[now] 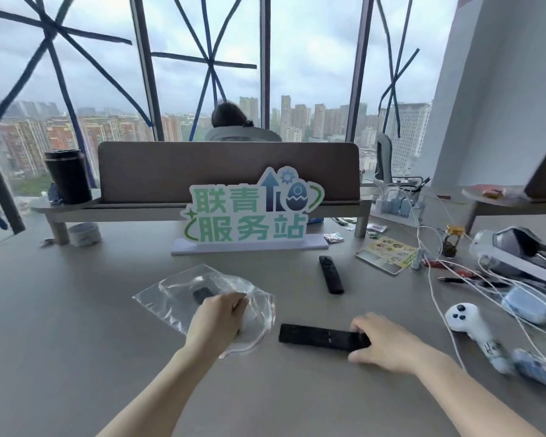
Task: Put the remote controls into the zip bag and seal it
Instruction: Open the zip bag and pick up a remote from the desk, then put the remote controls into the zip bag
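A clear zip bag [177, 294] lies on the grey table [76, 326]. My left hand [216, 320] rests on the bag's near right side, fingers curled on the plastic. A small dark remote [201, 294] shows through the bag just above that hand. A long black remote [316, 337] lies flat to the right of the bag, and my right hand [388, 345] grips its right end. A second black remote [331, 274] lies untouched farther back, pointing away from me.
A green-lettered sign [249, 212] stands behind the bag. White cables [438, 279], a white game controller [467, 320], a headset [514, 250] and a sticker sheet [386, 254] crowd the right side. A black tumbler [67, 176] stands on the left shelf. A person sits beyond the divider.
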